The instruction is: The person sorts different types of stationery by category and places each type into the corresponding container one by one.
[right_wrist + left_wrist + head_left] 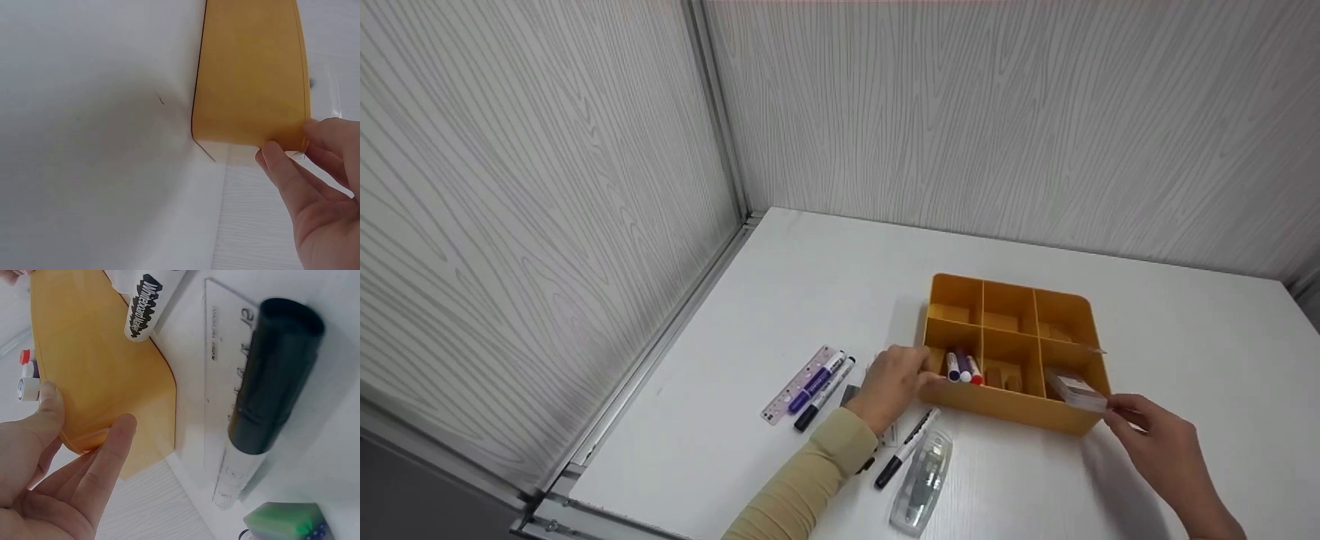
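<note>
A yellow organizer box [1005, 405] with several compartments stands on the white table. My left hand [891, 384] grips its near left corner, thumb over the rim and fingers against the outer wall, as the left wrist view shows. At the near right corner, my right hand [1166, 442] pinches the rim between thumb and fingers. Capped markers [964, 369] lie in the near left compartment, their ends in white, dark blue and red. A clear plastic case [1076, 391] leans in the near right compartment, close to the right fingertips.
Left of the box lie a pink ruler [775, 407], a purple marker [814, 386] and a black-capped marker [825, 395]. Nearer the front are another whiteboard marker [906, 452] and a long transparent case [922, 486]. Woodgrain panels [960, 112] border the table behind and at left.
</note>
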Demonstrator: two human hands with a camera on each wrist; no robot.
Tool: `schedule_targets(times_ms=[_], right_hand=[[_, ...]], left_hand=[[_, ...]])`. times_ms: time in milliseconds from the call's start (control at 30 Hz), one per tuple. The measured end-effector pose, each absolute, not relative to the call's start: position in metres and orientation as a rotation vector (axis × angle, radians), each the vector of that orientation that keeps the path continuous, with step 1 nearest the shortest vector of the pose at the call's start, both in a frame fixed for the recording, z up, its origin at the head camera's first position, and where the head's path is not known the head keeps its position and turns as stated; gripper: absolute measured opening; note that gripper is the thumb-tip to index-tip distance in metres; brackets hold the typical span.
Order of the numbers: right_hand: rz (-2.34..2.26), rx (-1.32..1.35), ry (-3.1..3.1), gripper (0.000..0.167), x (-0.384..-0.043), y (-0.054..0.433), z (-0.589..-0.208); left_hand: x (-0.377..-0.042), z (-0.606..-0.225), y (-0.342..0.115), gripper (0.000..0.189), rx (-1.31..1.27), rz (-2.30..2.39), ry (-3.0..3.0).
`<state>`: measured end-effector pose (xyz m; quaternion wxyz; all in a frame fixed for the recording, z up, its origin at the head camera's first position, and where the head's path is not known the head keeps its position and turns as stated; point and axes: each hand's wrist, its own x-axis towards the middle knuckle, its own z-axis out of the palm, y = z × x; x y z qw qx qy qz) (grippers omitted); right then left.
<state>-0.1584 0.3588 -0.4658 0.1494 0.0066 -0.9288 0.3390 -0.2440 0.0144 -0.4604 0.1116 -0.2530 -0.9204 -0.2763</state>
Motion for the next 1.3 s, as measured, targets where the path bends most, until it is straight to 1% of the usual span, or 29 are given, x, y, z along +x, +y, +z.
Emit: schedule_targets(times_ms=[200, 300, 600, 800, 867, 1000, 1067, 1200, 1300], right_hand=[[0.942, 0.152, -2.630, 0.015, -0.161, 0.361, -0.467], [0.957, 0.177, -2.615, 0.013, -0.161, 0.362, -0.467], [0.830, 0.159, -2.634, 0.011, -0.164, 0.361, -0.463], [0.836, 0.135, -2.660, 0.012, -0.165, 0.359, -0.462], [0.834, 0.136, -2.653, 0.012, -0.165, 0.359, -0.464], [0.818, 0.165, -2.609, 0.014, -0.164, 0.359, -0.466], [0.819, 0.185, -2.587, 0.015, -0.163, 0.359, -0.468], [0.834, 0.214, -2.558, 0.014, -0.163, 0.360, -0.470], [0.837, 0.213, -2.552, 0.013, -0.163, 0.359, -0.470]], left_hand=[[-0.244, -0.463, 0.013, 0.021, -0.743, -0.822, -2.682], [-0.245, -0.463, 0.013, 0.021, -0.756, -0.838, -2.672], [-0.243, -0.460, 0.015, 0.021, -0.747, -0.827, -2.724], [-0.239, -0.453, 0.012, 0.015, -0.784, -0.814, -2.817], [-0.237, -0.451, 0.009, 0.017, -0.789, -0.823, -2.856], [-0.231, -0.444, 0.002, 0.029, -0.761, -0.771, -2.866], [-0.228, -0.439, -0.002, 0.031, -0.727, -0.696, -2.829], [-0.215, -0.431, -0.005, 0.020, -0.701, -0.524, -2.721], [-0.200, -0.429, -0.002, 0.013, -0.745, -0.428, -2.684]])
